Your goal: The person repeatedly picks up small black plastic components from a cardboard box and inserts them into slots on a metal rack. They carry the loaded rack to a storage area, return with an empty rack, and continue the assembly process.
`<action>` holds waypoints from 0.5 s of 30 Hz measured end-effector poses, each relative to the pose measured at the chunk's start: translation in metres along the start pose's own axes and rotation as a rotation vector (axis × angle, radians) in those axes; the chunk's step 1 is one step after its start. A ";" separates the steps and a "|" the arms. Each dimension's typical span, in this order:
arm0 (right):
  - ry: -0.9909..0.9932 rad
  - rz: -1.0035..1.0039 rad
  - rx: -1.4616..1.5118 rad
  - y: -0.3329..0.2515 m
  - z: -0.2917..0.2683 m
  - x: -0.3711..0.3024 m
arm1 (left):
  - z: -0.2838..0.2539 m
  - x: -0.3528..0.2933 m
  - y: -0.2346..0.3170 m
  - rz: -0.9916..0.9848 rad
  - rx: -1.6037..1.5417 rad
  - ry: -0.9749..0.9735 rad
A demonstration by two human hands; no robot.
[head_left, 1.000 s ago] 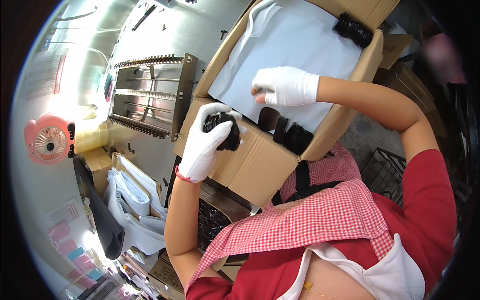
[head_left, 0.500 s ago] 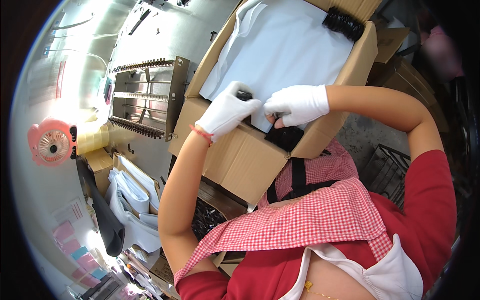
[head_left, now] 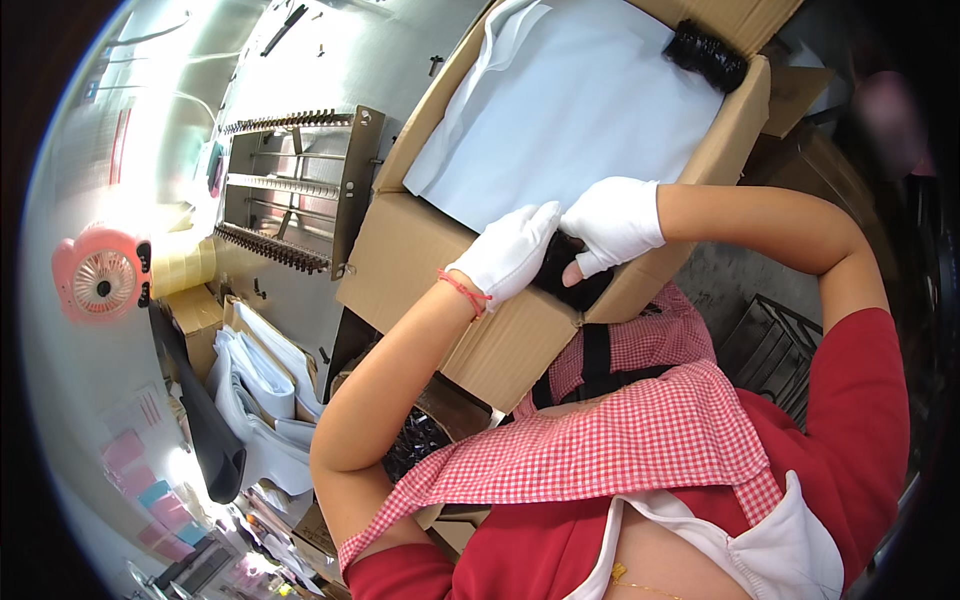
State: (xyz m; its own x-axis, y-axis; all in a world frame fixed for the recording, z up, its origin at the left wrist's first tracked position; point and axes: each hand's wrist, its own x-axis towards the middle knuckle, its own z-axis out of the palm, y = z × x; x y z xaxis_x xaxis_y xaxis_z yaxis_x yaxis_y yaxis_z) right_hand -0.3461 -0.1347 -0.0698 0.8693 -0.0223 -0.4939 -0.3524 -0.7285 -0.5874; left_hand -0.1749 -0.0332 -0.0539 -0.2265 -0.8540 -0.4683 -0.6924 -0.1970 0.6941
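Observation:
Both my hands wear white gloves and meet at the near corner of a large open cardboard box (head_left: 420, 270). My left hand (head_left: 505, 255) and my right hand (head_left: 612, 222) press together on a small black part (head_left: 560, 270) down in that corner. White sheet lining (head_left: 570, 110) covers the inside of the box. A row of black parts (head_left: 708, 55) lies at the box's far corner.
A metal rack with rows of pins (head_left: 290, 190) stands left of the box on a steel table. A pink fan (head_left: 98, 283) and a roll of tape (head_left: 180, 265) sit further left. Stacked white bags (head_left: 255, 375) lie below.
My left hand carried the black part from the box's outer flap to the inner corner. My right hand came down to join it, and both now close on the part.

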 end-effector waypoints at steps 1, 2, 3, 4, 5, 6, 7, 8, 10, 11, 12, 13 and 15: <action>-0.028 0.010 -0.013 -0.001 -0.006 -0.001 | 0.001 -0.002 0.003 0.062 0.064 0.079; -0.057 0.021 -0.026 -0.002 -0.015 -0.005 | 0.001 -0.005 0.006 0.032 0.098 0.074; -0.086 0.032 -0.040 -0.001 -0.024 -0.006 | -0.002 -0.006 0.011 -0.017 0.107 0.038; -0.099 0.066 -0.085 0.005 -0.031 -0.006 | -0.007 -0.007 0.022 -0.063 0.118 0.000; -0.050 0.055 -0.072 0.011 -0.042 -0.008 | -0.009 -0.010 0.027 -0.113 0.126 -0.033; -0.014 0.055 -0.055 0.015 -0.054 -0.008 | -0.006 -0.011 0.022 -0.015 0.237 -0.024; 0.021 0.048 -0.042 0.015 -0.066 -0.005 | -0.003 -0.012 0.014 0.077 0.351 -0.007; 0.139 -0.019 -0.003 0.016 -0.078 0.000 | 0.001 -0.014 0.010 0.120 0.331 0.058; 0.336 -0.070 0.028 -0.006 -0.104 0.015 | 0.022 -0.010 0.010 -0.112 0.068 0.242; 0.458 -0.149 0.038 -0.016 -0.113 0.025 | 0.023 -0.009 0.025 -0.125 0.141 0.336; 0.577 -0.249 0.047 -0.026 -0.120 0.042 | 0.027 -0.010 0.029 -0.088 0.240 0.402; 0.688 -0.343 0.062 -0.038 -0.125 0.058 | 0.030 -0.009 0.033 -0.050 0.335 0.460; 0.809 -0.525 -0.176 -0.069 -0.132 0.097 | 0.040 -0.001 0.032 0.069 0.362 0.595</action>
State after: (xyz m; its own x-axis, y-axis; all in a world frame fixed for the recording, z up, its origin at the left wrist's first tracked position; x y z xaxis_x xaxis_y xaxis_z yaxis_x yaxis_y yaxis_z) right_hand -0.1920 -0.1770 0.0069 0.8993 -0.0803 0.4300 0.1470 -0.8703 -0.4701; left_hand -0.2246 -0.0195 -0.0530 0.0636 -0.9978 0.0207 -0.8980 -0.0481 0.4374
